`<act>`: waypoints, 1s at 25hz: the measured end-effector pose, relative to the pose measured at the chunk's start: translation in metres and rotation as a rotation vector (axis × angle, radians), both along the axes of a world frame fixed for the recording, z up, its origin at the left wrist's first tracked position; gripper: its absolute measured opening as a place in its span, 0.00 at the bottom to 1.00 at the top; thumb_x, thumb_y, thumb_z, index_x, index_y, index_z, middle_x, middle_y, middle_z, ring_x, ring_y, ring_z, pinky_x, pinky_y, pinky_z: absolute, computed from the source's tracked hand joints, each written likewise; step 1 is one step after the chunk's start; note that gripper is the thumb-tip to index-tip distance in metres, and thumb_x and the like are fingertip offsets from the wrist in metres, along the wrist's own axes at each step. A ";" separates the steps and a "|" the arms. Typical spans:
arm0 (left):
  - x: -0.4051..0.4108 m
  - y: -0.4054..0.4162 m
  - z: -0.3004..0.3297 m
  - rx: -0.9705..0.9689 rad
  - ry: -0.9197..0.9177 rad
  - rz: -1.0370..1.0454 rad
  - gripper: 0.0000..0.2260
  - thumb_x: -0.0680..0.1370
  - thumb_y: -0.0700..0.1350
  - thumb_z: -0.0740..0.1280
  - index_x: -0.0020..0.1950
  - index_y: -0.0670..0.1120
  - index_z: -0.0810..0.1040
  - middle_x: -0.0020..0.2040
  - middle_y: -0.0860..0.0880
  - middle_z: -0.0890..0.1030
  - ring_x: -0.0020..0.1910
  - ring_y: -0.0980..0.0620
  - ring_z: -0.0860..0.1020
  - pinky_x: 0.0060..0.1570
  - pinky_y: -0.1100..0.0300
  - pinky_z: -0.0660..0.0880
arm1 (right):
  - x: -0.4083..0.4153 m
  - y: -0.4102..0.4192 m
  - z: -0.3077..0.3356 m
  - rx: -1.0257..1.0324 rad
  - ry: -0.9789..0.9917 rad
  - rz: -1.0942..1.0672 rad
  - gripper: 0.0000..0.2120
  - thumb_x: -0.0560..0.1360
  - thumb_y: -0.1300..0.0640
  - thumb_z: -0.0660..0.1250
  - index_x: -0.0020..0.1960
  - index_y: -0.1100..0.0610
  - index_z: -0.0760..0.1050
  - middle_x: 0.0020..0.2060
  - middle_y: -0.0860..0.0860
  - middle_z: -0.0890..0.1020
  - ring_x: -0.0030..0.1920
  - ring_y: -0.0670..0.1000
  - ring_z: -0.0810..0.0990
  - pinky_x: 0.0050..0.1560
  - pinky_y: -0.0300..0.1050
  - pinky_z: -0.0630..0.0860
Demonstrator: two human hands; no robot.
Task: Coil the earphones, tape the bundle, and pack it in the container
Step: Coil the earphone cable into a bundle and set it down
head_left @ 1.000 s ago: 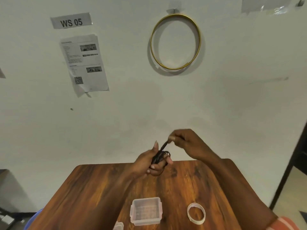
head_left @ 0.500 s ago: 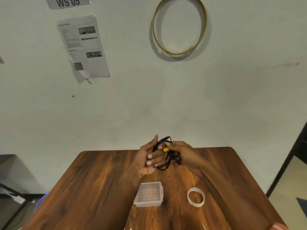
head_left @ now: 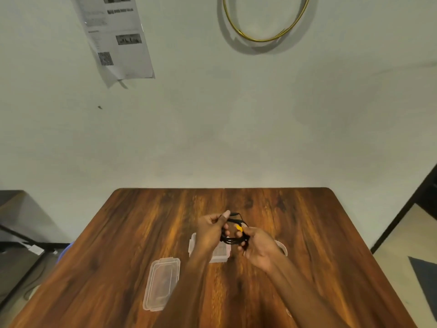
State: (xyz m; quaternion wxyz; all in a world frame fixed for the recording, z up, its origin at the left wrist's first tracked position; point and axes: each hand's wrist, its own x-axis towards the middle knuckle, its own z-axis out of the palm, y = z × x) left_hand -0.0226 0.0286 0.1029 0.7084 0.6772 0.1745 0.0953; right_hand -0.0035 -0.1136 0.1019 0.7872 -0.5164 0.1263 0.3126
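Observation:
Both hands hold the black earphones (head_left: pixel 233 238), wound into a loose coil with a small yellow part showing, above the middle of the wooden table (head_left: pixel 132 233). My left hand (head_left: pixel 210 230) pinches the coil's left side with its fingers through the loops. My right hand (head_left: pixel 256 245) grips the coil's right side. Under my hands sits the clear plastic container (head_left: pixel 221 255), mostly hidden by my left wrist. The white tape roll (head_left: pixel 282 247) peeks out behind my right hand. The container's clear lid (head_left: pixel 162 281) lies flat to the left.
The table's far edge meets a pale wall with a taped paper sheet (head_left: pixel 115 36) and a gold hoop (head_left: pixel 264 20). A dark stand (head_left: pixel 21 235) is off the table's left side. A doorway edge (head_left: pixel 406 209) is at the right.
The head has tilted down, so the table fills more of the view and the lid has come into sight. My hands have come together on the coil and lowered over the container.

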 end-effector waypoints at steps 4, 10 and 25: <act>-0.019 -0.007 -0.067 0.028 0.205 -0.050 0.12 0.81 0.40 0.64 0.40 0.46 0.83 0.30 0.51 0.81 0.30 0.57 0.78 0.37 0.63 0.76 | -0.007 -0.001 -0.062 -0.135 0.104 -0.178 0.07 0.80 0.65 0.61 0.51 0.58 0.76 0.39 0.57 0.80 0.35 0.52 0.77 0.29 0.43 0.74; -0.024 -0.023 -0.113 0.405 0.297 0.096 0.06 0.76 0.38 0.71 0.50 0.40 0.86 0.44 0.42 0.87 0.34 0.60 0.80 0.33 0.77 0.71 | -0.011 -0.006 -0.133 -0.464 -0.111 -0.188 0.04 0.75 0.66 0.69 0.45 0.59 0.78 0.46 0.60 0.84 0.42 0.56 0.85 0.31 0.44 0.81; -0.027 -0.022 -0.206 0.902 0.432 -0.213 0.13 0.81 0.49 0.60 0.64 0.49 0.78 0.60 0.47 0.81 0.59 0.47 0.78 0.60 0.55 0.74 | -0.016 -0.015 -0.218 -1.440 -0.733 0.242 0.14 0.78 0.48 0.64 0.61 0.46 0.81 0.58 0.50 0.77 0.58 0.53 0.71 0.57 0.47 0.71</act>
